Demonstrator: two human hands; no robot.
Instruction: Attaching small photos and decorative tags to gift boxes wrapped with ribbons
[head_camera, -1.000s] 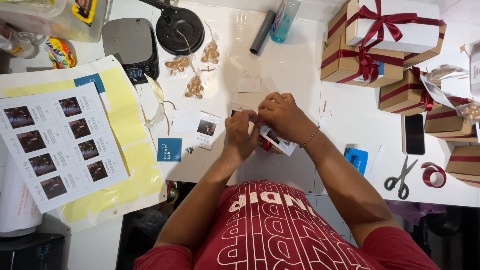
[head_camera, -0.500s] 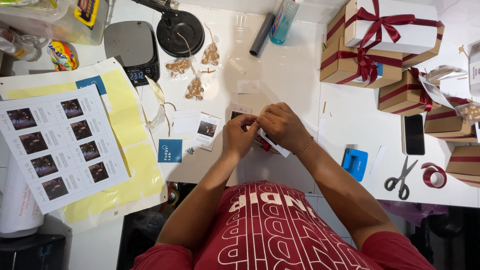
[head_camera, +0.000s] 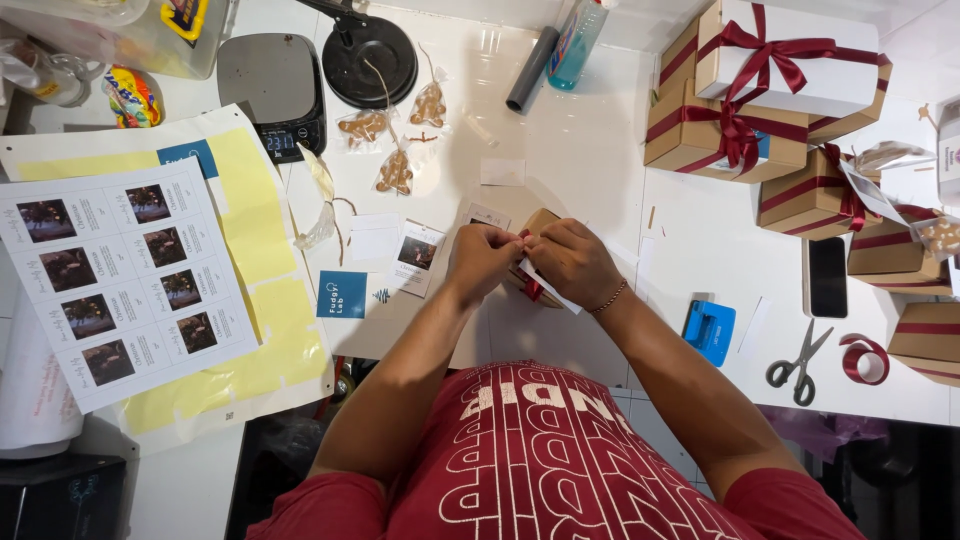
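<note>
Two hands meet over the white work surface (head_camera: 600, 190), and everything else fans out around them. Biggest nearby is the pale yellow backing sheet with its white sheet of photo labels (head_camera: 120, 280), well to the left of the hands, laid flat so labels peel off easily. To the right of the hands sits the stack of brown card gift boxes tied in dark red ribbon (head_camera: 770, 110), finished-looking and parked out of reach. Behind the hands: a black kitchen scale (head_camera: 272, 92) and three clear bags of gingerbread figures (head_camera: 395, 135). Grey-handled scissors (head_camera: 798, 362) and a blue tape dispenser (head_camera: 709, 331) lie just right of the hands.

Now the centre: a small brown card box (head_camera: 540, 222), mostly hidden beneath the hands. The left hand (head_camera: 482, 262) pinches its fingers narrow on dark red ribbon (head_camera: 533, 290); the right hand (head_camera: 574, 262) closes on the ribbon too, a white tag (head_camera: 545, 285) poking out below. Loose photo cards (head_camera: 415, 250) crowd the left hand's side.
</note>
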